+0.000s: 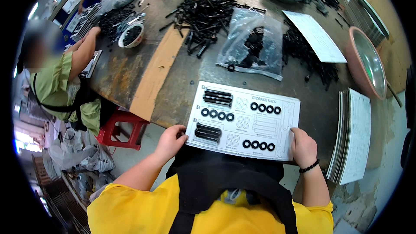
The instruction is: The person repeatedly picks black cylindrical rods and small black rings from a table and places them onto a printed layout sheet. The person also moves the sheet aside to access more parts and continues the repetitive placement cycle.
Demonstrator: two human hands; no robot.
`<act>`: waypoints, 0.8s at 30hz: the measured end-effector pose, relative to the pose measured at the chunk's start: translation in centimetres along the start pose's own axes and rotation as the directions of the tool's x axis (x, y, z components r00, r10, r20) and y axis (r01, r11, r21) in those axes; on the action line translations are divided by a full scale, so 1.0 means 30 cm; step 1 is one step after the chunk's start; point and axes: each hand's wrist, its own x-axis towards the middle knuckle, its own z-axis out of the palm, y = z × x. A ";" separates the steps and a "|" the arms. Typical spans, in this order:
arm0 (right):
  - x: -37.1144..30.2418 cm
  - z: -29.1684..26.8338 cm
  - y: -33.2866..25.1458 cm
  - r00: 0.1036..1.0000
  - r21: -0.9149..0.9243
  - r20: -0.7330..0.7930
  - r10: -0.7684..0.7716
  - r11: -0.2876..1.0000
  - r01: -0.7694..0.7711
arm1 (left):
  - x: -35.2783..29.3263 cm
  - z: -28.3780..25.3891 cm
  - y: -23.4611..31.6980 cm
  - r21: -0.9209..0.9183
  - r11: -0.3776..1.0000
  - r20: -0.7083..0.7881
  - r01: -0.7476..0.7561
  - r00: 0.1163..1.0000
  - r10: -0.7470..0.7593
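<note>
A white printed hardware card (271,123) lies tilted at the table's near edge, with part of it over my lap. Black bolts (217,97) sit on its upper left, with more bolts (207,133) at the lower left. Rows of black washers (265,108) rest at its upper right, middle left and lower right. My left hand (172,141) is closed on the card's left edge, thumb and fingers together. My right hand (304,147), with a dark bead bracelet at the wrist, holds the right edge; its fingertips are partly hidden.
Beyond the card lie a clear plastic bag (234,47) of black parts and a pile of black bolts (203,19). A card stack (353,136) and pink-rimmed basin (366,63) stand right. At left a co-worker in green (56,78) reaches over the table, near a red stool (123,128).
</note>
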 end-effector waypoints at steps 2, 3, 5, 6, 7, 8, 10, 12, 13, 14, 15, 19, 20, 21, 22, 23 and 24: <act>0.010 -0.017 -0.013 0.994 -0.092 0.105 -0.016 0.995 0.026 | 0.009 -0.004 -0.026 -0.127 0.989 0.063 0.074 0.996 -0.067; 0.011 -0.006 -0.005 0.994 -0.119 0.098 -0.046 0.991 0.058 | 0.009 -0.008 -0.034 -0.219 0.968 0.088 0.124 0.990 -0.107; 0.022 -0.002 -0.008 0.990 -0.147 0.097 -0.102 0.982 0.116 | 0.000 -0.012 -0.038 -0.368 0.910 0.105 0.192 0.981 -0.165; 0.026 0.000 -0.012 0.987 -0.162 0.097 -0.129 0.976 0.143 | -0.007 -0.011 -0.035 -0.427 0.880 0.094 0.209 0.978 -0.187; 0.026 0.003 -0.018 0.983 -0.169 0.116 -0.142 0.972 0.161 | -0.014 -0.014 -0.037 -0.484 0.846 0.085 0.223 0.974 -0.208; 0.025 0.005 -0.026 0.979 -0.188 0.148 -0.138 0.968 0.165 | -0.015 -0.017 -0.047 -0.516 0.821 0.070 0.244 0.967 -0.244; 0.032 0.012 -0.061 0.972 -0.178 0.178 -0.152 0.967 0.183 | -0.007 -0.019 -0.082 -0.579 0.765 0.047 0.282 0.948 -0.314; 0.039 0.027 -0.107 0.968 -0.153 0.195 -0.157 0.970 0.188 | -0.006 -0.032 -0.129 -0.654 0.711 -0.012 0.258 0.937 -0.350; 0.045 0.036 -0.133 0.965 -0.140 0.190 -0.182 0.968 0.210 | -0.002 -0.043 -0.150 -0.679 0.694 -0.051 0.240 0.927 -0.371; 0.057 0.036 -0.181 0.964 -0.122 0.195 -0.179 0.971 0.205 | -0.001 -0.055 -0.177 -0.701 0.678 -0.092 0.221 0.915 -0.393; 0.067 0.041 -0.214 0.955 -0.114 0.227 -0.190 0.969 0.220 | 0.002 -0.064 -0.210 -0.714 0.674 -0.137 0.190 0.906 -0.401; 0.120 0.074 -0.342 0.918 -0.035 0.299 -0.259 0.959 0.282 | 0.024 -0.154 -0.335 -0.776 0.629 -0.288 0.044 0.862 -0.416; 0.135 0.096 -0.372 0.908 -0.011 0.304 -0.288 0.952 0.306 | 0.030 -0.174 -0.357 -0.798 0.603 -0.352 -0.021 0.828 -0.437; 0.148 0.107 -0.405 0.893 0.017 0.321 -0.315 0.945 0.328 | 0.047 -0.193 -0.366 -0.825 0.553 -0.419 -0.117 0.783 -0.459; 0.160 0.119 -0.440 0.877 0.046 0.337 -0.342 0.936 0.348 | 0.058 -0.223 -0.394 -0.837 0.533 -0.427 -0.122 0.755 -0.497; 0.175 0.132 -0.478 0.855 0.080 0.352 -0.380 0.923 0.377 | 0.074 -0.245 -0.440 -0.879 0.422 -0.439 -0.221 0.721 -0.536; 0.188 0.152 -0.512 0.837 0.100 0.355 -0.416 0.907 0.408 | 0.090 -0.261 -0.469 -0.894 0.308 -0.446 -0.325 0.684 -0.576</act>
